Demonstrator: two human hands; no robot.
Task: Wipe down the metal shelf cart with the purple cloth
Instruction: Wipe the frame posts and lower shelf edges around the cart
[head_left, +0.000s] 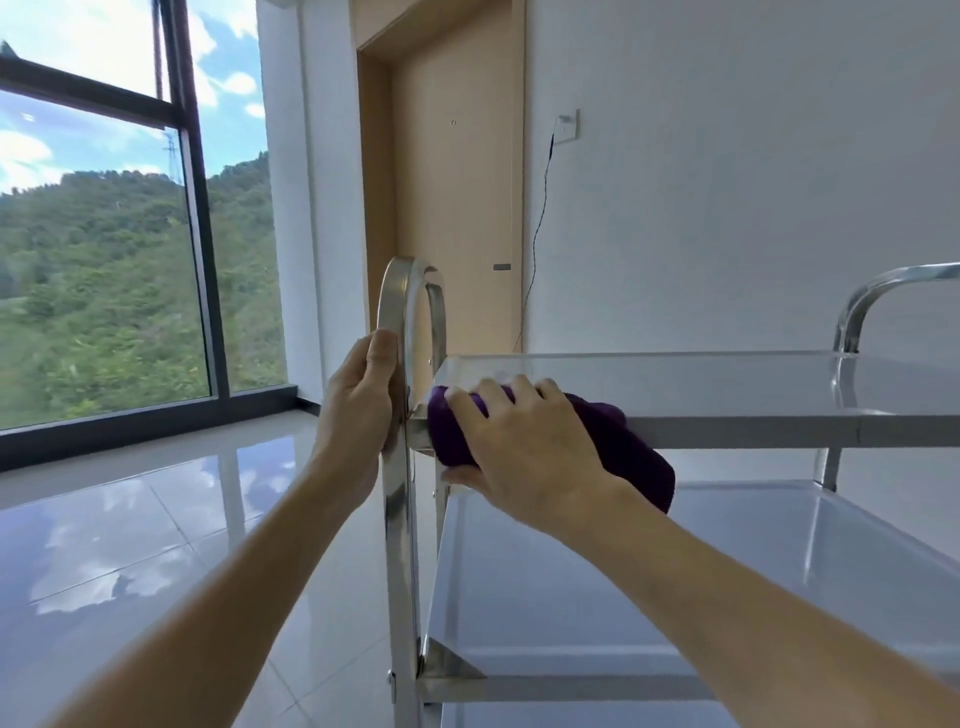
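Note:
The metal shelf cart (727, 431) fills the right half of the view, with a top shelf and a lower shelf (779, 571) of shiny steel. My left hand (358, 410) grips the cart's curved left upright (397, 312). My right hand (524, 452) holds the purple cloth (623, 447) wrapped over the front left rim of the top shelf, fingers curled over the top and thumb beneath. Part of the cloth hangs down below the rim.
A second curved handle (872, 296) rises at the cart's far right. Behind stand a wooden door (457, 182) and a white wall with a socket and a dangling cable (540, 218). A large window (104, 234) is on the left above a glossy tiled floor (130, 545).

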